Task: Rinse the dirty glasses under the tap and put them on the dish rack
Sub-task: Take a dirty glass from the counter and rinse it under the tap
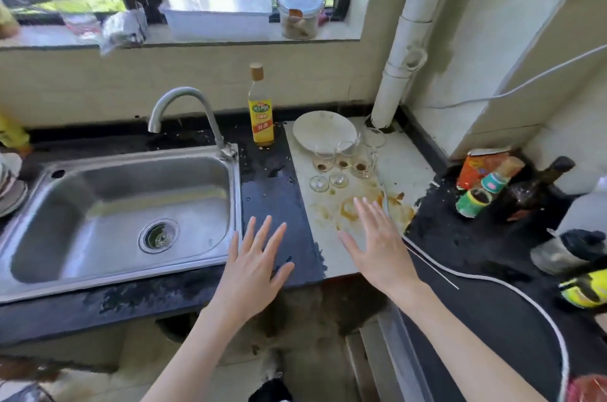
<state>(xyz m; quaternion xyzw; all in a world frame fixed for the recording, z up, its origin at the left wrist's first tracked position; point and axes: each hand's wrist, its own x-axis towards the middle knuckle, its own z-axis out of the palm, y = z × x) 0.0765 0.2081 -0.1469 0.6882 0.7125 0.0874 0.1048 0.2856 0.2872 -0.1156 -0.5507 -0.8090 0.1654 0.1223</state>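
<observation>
Both hands flat, fingers spread, holding nothing: left hand (254,265) lower ctr, right hand (377,245) just right. Dirty glasses (345,160) clustered ctr-right on table (272,204), beside plate (323,130); sink (108,214) left.

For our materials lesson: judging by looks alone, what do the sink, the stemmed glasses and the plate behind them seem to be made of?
Sink: apparently stainless steel, brushed and dull-shiny, with soft grey reflections.
Stemmed glasses: clear glass, see-through, with brown dregs showing inside.
Plate: probably glazed ceramic, white, opaque and smooth, though melamine can't be ruled out.
</observation>
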